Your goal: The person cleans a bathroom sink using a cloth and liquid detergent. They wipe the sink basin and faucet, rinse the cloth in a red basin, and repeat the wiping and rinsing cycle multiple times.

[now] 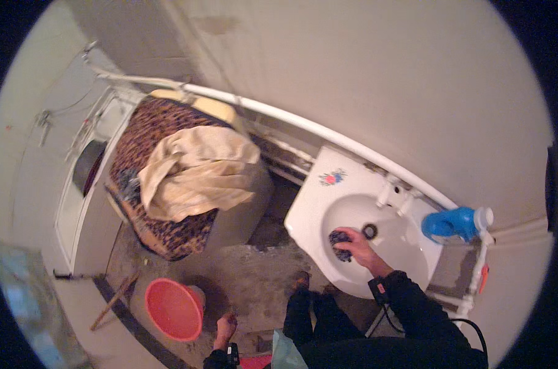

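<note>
My right hand [356, 245] is down inside the white washbasin [308, 212], its fingers closed over a dark, mottled cleaning rag [340, 246]. The rag is pressed against the left inner wall of the bowl, beside the dark round drain [369, 231]. Whether it is cloth or a scouring pad is hard to make out. My left hand [226, 327] hangs low, away from the basin and just right of a red bucket [174, 309]. Its fingers are curled in, and nothing shows in them.
A blue bottle with a white cap [454, 224] stands on the basin's right corner, near the tap [394, 195]. Left of the basin, a beige cloth [199, 169] lies over a patterned cover [147, 132]. A white pipe [303, 126] runs along the wall. A stick [113, 302] lies by the bucket.
</note>
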